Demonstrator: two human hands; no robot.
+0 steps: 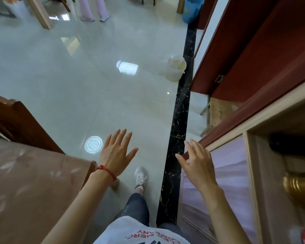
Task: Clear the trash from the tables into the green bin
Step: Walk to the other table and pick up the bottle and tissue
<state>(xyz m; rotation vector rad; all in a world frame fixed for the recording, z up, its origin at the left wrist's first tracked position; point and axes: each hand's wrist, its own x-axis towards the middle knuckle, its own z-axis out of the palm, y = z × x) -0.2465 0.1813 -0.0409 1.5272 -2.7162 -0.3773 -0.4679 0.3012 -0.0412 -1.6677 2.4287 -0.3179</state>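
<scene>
Head view. Both hands were held out in front of the person over the pale glossy floor (77, 67), and neither held anything. The left hand (115, 153) had its fingers straight and spread, palm down, with a red string bracelet (105, 170) at the wrist. The right hand (195, 162) had its fingers relaxed and slightly apart, just beside the near edge of a red-brown wooden cabinet (253, 64) on the right.

A table (28, 182) covered in a brown floral cloth occupied the near left, with a dark wooden chair (19, 124) just beyond it. No trash was visible on the part of this table in view. A strip of black marbled tile (180, 120) ran from near to far along the right. A pale, whitish bin with a liner (175, 67) stood on the floor at middle distance, touching that strip. A blue bucket (192, 8) stood at the far right. No green bin could be identified. A white shoe (140, 176) was on the floor below the hands. Another person's legs in light trousers (92, 7) stood at the far end.
</scene>
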